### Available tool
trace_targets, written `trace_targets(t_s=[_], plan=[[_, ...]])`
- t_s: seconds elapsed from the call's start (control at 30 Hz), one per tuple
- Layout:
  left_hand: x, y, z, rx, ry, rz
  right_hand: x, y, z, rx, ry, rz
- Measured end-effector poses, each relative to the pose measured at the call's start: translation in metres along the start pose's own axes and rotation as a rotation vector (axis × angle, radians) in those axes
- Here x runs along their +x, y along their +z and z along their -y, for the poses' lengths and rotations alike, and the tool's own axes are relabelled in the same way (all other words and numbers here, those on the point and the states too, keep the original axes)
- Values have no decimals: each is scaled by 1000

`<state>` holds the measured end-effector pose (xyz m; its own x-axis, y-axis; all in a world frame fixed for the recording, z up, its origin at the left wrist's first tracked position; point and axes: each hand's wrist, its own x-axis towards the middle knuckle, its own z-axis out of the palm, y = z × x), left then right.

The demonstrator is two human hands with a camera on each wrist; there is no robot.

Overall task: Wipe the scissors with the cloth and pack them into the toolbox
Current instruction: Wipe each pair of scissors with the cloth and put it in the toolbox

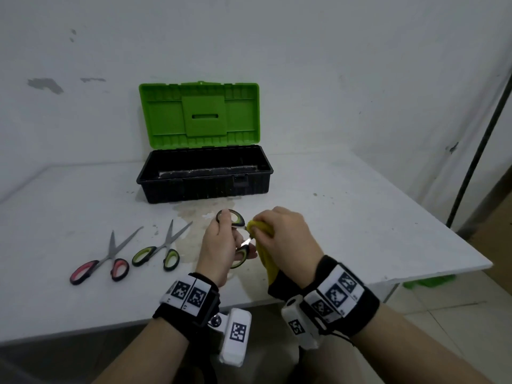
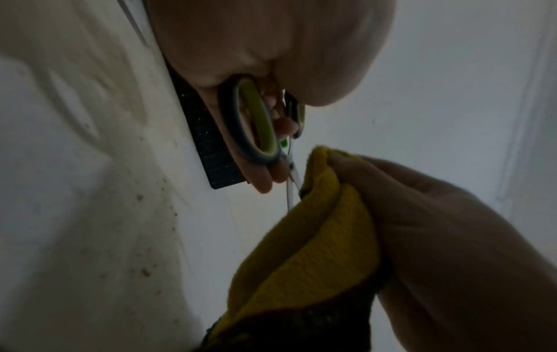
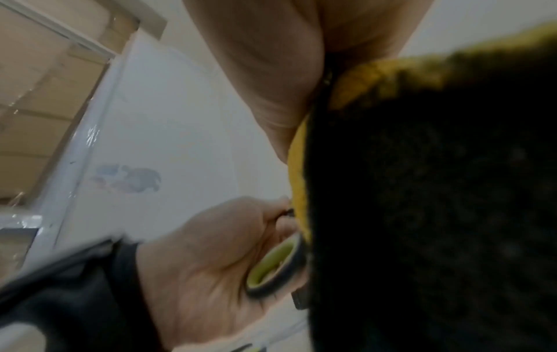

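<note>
My left hand grips a pair of green-and-black-handled scissors by the handles, held above the table in front of the toolbox. My right hand holds a yellow cloth wrapped around the blades, so most of the blades are hidden. In the left wrist view a green handle loop sits in my fingers and the cloth covers the blade below it. The cloth fills most of the right wrist view. The toolbox stands open, its black base under a raised green lid.
Two more pairs of scissors lie on the white table to the left: a red-handled pair and a green-handled pair. A stained patch marks the table before the toolbox. The table's right edge drops to a tiled floor.
</note>
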<state>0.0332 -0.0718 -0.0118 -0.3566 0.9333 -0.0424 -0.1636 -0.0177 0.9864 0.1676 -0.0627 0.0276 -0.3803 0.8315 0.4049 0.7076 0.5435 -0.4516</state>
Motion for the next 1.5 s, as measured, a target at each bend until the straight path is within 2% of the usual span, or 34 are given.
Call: trace_targets(t_s=[0.07,0.17,0.27,0.43,0.53,0.6,0.77,0.97,1.1,1.2,1.37,1.5], plan=[[-2,0,0,117,70,-29,-1,8,6,-20,-16,44],[-3,-2,0,110,107,-34,-2,11,8,-52,-45,84],[2,-6,-3,45,75,-79,-2,3,2,-91,-39,136],[2,-2,1,71,81,-40,1,-4,8,-84,-103,63],[1,1,3,132,103,-42,-2,3,12,-97,-112,133],[2,-2,2,64,60,-64,-3,1,5,-112,-80,160],[-1,2,6,48,47,-23,-1,-2,3,-105,-84,85],[3,-2,-2,8,78,-88,-14,2,0,-143,-126,192],[2,0,-2,3,75,-75,-12,0,2,-63,-163,29],[1,6,1,65,79,-36,-7,6,8,-65,-148,36],[-1,0,3,0,23,-58,0,-2,-9,-64,1,-22],[0,1,4,-10,10,-60,-2,-6,-5,-48,-74,-71]])
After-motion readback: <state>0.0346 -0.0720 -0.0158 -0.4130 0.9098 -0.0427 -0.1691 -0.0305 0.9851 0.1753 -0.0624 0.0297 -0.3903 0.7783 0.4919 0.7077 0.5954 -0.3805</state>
